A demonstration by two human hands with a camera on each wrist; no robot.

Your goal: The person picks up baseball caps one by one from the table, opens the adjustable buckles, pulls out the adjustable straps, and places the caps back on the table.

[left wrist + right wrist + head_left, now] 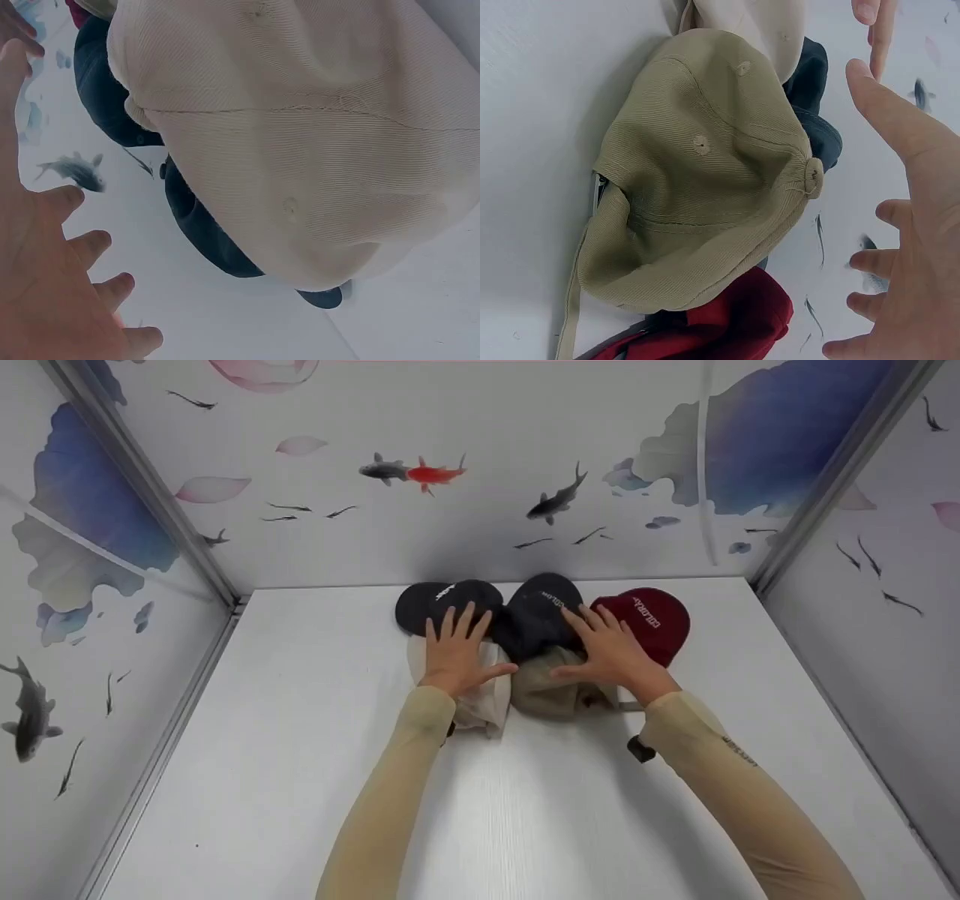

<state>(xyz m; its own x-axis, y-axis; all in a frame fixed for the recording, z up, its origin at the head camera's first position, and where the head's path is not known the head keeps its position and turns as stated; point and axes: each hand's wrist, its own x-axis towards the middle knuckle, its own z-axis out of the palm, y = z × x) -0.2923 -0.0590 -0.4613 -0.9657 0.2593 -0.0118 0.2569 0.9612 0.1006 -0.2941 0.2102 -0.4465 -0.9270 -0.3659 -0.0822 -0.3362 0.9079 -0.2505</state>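
My left hand is held with fingers spread over the cream cap and the black cap behind it. Fingers also spread, my right hand hovers above the khaki cap, near the red cap. Between the hands, at the back, lies a dark navy cap. In the right wrist view the khaki cap's crown is dented, with its strap hanging to one side. The left wrist view shows the cream cap's stitched crown beside the hand. Neither hand grips anything.
The caps sit bunched at the back of a white table, close to the rear panel, which is printed with fish and petals. Similar panels rise on the left and right, with metal posts at the corners.
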